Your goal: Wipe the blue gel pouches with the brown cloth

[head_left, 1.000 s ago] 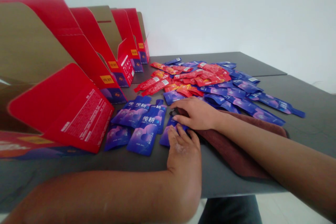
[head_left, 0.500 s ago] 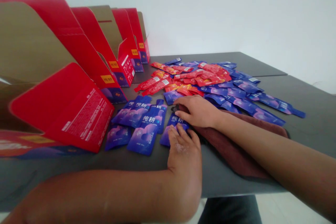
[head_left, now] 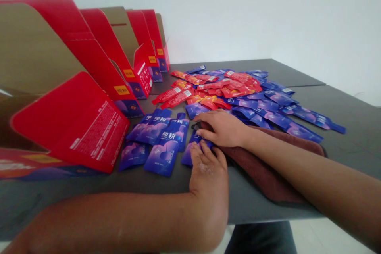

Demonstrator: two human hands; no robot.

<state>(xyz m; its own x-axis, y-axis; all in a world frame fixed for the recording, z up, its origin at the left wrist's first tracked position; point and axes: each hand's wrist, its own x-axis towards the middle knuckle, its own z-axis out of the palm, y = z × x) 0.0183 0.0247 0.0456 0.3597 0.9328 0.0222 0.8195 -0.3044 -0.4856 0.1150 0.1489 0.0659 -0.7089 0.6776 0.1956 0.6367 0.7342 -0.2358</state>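
My left hand (head_left: 208,162) lies with its fingers stretched over a purple pouch (head_left: 188,154), pressing it to the table. Just beyond it, my right hand (head_left: 223,127) is curled over the upper end of that pouch. Its fingers close on the bunched end of a brown cloth (head_left: 268,182), whose dark edge pokes out at the fingertips. The rest of the cloth trails right under my forearm. To the left, several purple pouches (head_left: 163,151) lie overlapping, face up with white lettering.
Open red cardboard boxes (head_left: 101,135) stand in a row along the left. Behind my hands spreads a pile of red sachets (head_left: 229,85) and purple pouches (head_left: 279,99). The dark grey table (head_left: 133,186) has its front edge near my body, and a pale wall (head_left: 238,16) rises behind.
My right hand and the cloth edge at its fingertips have shifted slightly left over the pouch. My left hand has stayed almost in place.
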